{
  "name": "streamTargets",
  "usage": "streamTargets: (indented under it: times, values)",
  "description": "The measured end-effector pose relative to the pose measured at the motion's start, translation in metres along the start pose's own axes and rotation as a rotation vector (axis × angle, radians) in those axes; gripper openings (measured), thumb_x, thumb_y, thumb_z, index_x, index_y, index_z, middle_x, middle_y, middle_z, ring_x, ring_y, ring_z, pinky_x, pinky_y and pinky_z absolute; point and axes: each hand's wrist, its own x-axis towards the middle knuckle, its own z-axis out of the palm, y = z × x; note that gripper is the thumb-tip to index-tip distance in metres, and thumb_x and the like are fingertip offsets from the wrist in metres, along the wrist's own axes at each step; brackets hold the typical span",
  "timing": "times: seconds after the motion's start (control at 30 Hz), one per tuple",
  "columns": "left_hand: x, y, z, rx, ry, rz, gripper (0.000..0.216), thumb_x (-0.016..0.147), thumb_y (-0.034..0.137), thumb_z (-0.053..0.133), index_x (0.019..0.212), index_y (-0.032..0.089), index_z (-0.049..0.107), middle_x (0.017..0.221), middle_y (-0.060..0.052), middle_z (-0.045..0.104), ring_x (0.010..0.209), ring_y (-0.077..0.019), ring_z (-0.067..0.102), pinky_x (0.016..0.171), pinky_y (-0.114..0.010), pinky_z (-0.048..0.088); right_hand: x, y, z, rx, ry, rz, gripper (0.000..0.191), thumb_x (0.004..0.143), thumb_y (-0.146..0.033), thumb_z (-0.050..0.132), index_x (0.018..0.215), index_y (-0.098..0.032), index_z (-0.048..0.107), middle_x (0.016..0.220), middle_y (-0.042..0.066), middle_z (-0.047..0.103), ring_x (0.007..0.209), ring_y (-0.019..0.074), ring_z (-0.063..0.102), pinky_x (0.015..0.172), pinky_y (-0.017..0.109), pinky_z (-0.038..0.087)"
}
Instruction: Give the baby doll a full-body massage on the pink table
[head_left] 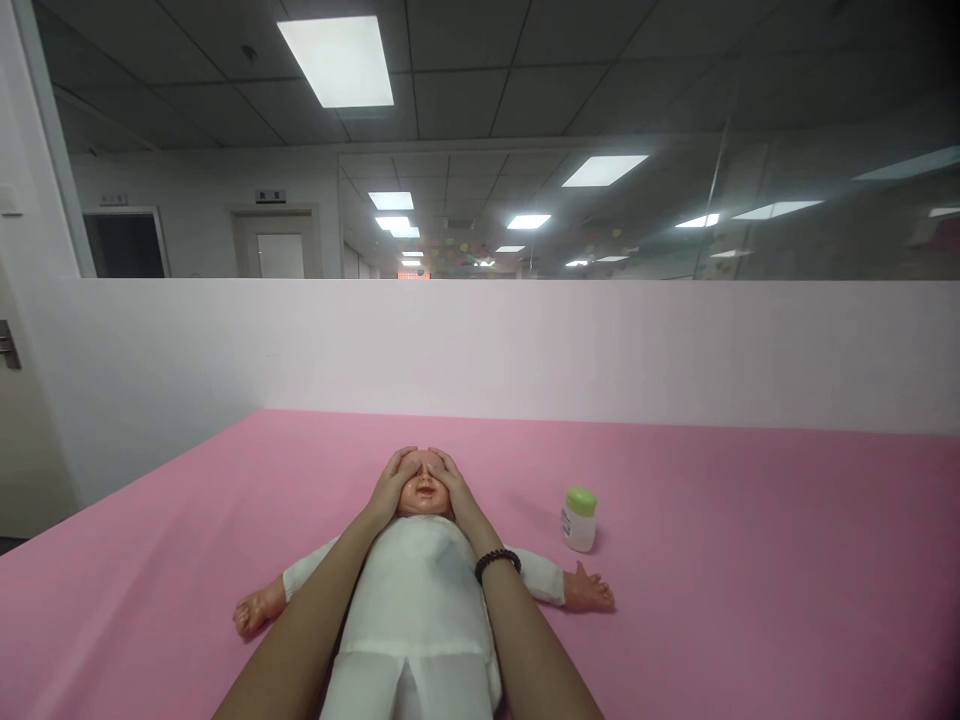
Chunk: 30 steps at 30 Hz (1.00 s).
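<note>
A baby doll (420,590) in white clothes lies on its back on a pink-covered surface, head away from me, both arms spread. My left hand (391,484) curves around the left side of its head, the thumb over the eye area. On the other side my right hand (454,486) holds the head the same way, thumb also across the eye. Between my hands the doll's mouth and chin show; its eyes are covered. Both hands touch the head, and fingertips reach toward the crown. A dark beaded bracelet (498,563) circles my right wrist.
To the right of the doll stands a small whitish jar (579,530) with a green lid, upright on the pink cover (720,560). A low white wall (540,350) with glass above it borders the far side. At the left edge is a door handle (9,345).
</note>
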Motion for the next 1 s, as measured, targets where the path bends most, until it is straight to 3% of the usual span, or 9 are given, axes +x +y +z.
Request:
streamTargets:
  times: [0.63, 1.0]
  values:
    - [0.0010, -0.0016, -0.0010, 0.013, 0.001, -0.015, 0.049, 0.070, 0.042, 0.077, 0.114, 0.022, 0.066, 0.115, -0.008, 0.069, 0.110, -0.0294, 0.063, 0.102, -0.042, 0.046, 0.0021, 0.0010, 0.0002, 0.002, 0.018, -0.011, 0.053, 0.072, -0.042, 0.074, 0.122, -0.027, 0.062, 0.123, 0.004, 0.064, 0.117, 0.0256, 0.059, 0.102, 0.038, 0.045]
    - [0.0074, -0.0089, -0.0021, -0.002, -0.012, -0.010, 0.044, 0.077, 0.042, 0.066, 0.115, 0.021, 0.062, 0.112, -0.008, 0.068, 0.105, -0.0274, 0.063, 0.096, -0.040, 0.047, 0.0045, 0.0039, 0.0001, 0.096, 0.018, 0.007, 0.053, 0.072, -0.044, 0.074, 0.120, -0.026, 0.062, 0.121, 0.004, 0.065, 0.117, 0.0259, 0.059, 0.104, 0.038, 0.045]
